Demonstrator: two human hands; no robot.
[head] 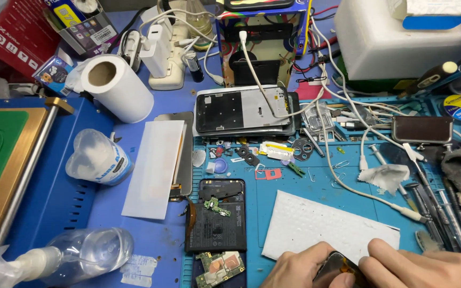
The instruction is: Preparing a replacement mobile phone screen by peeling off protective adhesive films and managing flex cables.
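I saw my left hand (300, 266) and right hand (422, 269) pinching what looked like a small dark phone part (337, 268) beside the white pad (321, 224), needing steady grip next.

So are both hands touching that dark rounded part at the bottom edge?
Touching. The head view shows the left hand and the right hand each with fingers pressed against the dark rounded part.

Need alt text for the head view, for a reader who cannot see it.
Two bare hands, left hand and right hand, grip a small dark part at the bottom edge of a cluttered blue repair mat, beside an opened phone and a white sheet.
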